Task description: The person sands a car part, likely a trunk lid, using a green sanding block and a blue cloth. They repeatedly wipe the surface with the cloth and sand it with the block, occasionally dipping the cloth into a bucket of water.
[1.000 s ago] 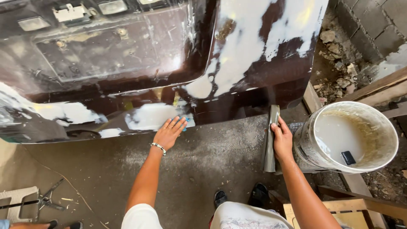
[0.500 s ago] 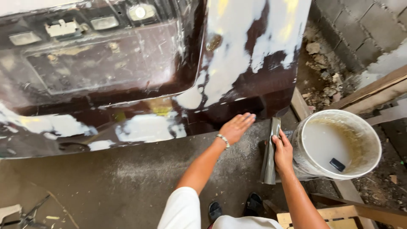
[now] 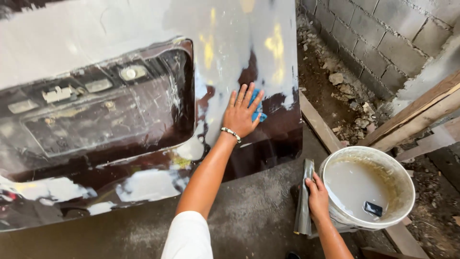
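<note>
A small blue sanding pad [image 3: 258, 109] is lying flat against the dark brown car panel [image 3: 143, 120], pinned there under the left hand [image 3: 242, 113]. Only a sliver of the pad is showing, peeking out past the fingertips on the hand's right edge; the rest is sitting hidden beneath the palm and fingers. The left hand is spreading wide, fingers fanned and pointing up the panel, pressing the pad onto a brown patch between broad areas of pale grey filler. A beaded bracelet [image 3: 231, 134] is circling the wrist just below.

The panel is standing upright on the concrete floor [image 3: 249, 211], its recessed middle section lying to the left of the hand, with more pale filler patches running along its lower edge.

Lower and to the right, well apart from the pad, the right hand [image 3: 318, 197] is resting with its fingers curled loosely over the top of a long grey sanding block [image 3: 304, 196], which is standing on end on the floor. Just beside that hand, touching it or nearly so, a white bucket [image 3: 335, 218] is holding cloudy water, with a small dark object [image 3: 373, 208] sitting in it. Beyond the bucket, wooden planks [image 3: 417, 115] are leaning across rubble, and a wall of grey concrete blocks [image 3: 383, 38] is rising behind.
</note>
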